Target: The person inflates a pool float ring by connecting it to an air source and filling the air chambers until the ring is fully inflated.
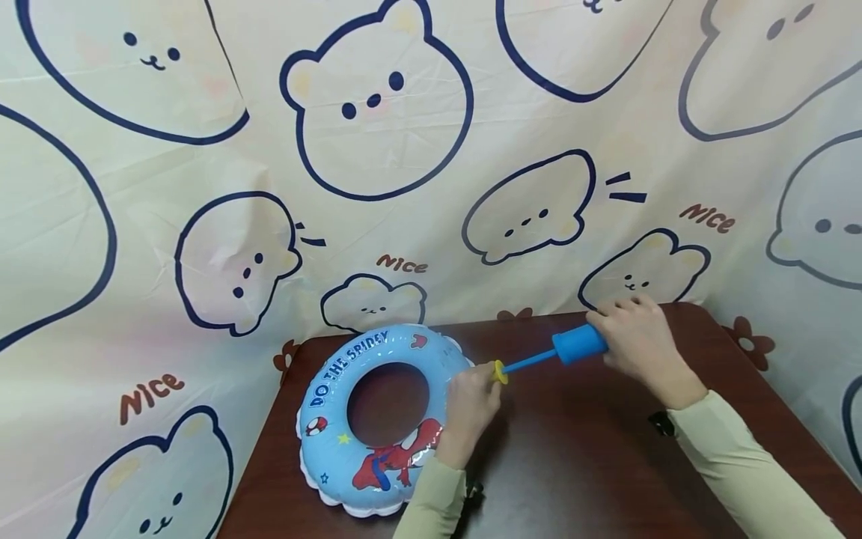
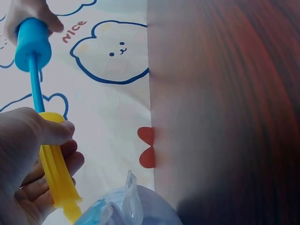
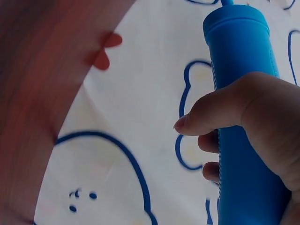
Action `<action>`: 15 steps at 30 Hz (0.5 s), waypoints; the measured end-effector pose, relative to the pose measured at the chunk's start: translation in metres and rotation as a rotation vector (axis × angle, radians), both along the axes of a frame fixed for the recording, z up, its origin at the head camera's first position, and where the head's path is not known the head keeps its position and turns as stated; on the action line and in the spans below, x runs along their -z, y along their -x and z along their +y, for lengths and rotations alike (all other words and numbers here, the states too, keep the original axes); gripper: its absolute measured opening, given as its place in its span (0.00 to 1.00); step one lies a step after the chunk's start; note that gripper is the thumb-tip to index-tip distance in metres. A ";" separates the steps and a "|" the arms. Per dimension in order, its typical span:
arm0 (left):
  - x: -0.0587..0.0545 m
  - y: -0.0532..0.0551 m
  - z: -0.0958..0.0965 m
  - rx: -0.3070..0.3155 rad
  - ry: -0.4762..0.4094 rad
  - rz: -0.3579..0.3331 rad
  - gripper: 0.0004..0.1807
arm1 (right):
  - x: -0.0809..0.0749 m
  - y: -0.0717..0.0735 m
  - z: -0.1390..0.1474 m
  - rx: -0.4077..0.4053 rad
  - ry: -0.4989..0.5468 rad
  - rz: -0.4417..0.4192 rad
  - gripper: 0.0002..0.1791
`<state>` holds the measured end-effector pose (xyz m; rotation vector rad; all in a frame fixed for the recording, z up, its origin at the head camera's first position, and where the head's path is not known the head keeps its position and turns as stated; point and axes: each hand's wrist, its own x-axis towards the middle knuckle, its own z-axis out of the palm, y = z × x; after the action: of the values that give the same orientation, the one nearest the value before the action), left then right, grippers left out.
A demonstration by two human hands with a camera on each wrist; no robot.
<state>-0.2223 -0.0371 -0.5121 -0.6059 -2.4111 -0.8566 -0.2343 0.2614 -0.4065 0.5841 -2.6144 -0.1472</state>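
Observation:
A light blue inflated swim ring [image 1: 330,460] with cartoon prints lies at the left of the table. My left hand [image 1: 471,400] is over the ring's right side and grips the yellow end piece [image 2: 57,171] of a hand pump. In the left wrist view, the tapered yellow tip comes down beside the ring's edge, close to a clear plastic flap [image 2: 132,202]; whether it sits in a valve, I cannot tell. My right hand [image 1: 636,344] wraps round the pump's blue barrel [image 3: 248,164]. A thin blue rod [image 1: 530,361] extends between barrel and yellow piece.
The dark brown wooden table [image 1: 572,464] spans the lower middle of the head view. Behind it and along its sides hangs a pale cloth [image 1: 417,232] with bear drawings, meeting the table's back edge. A small dark device [image 1: 661,424] is at the right wrist.

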 end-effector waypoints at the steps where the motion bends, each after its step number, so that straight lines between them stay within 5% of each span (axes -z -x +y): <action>1: 0.001 0.000 0.000 -0.003 0.003 -0.002 0.06 | -0.001 0.000 0.003 0.005 0.006 0.005 0.35; 15: 0.001 -0.003 0.008 -0.143 0.295 0.035 0.13 | 0.000 0.000 -0.007 -0.016 -0.021 0.099 0.37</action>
<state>-0.2190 -0.0293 -0.5133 -0.5420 -2.5327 -0.4316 -0.2342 0.2548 -0.4069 0.5902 -2.5143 -0.1943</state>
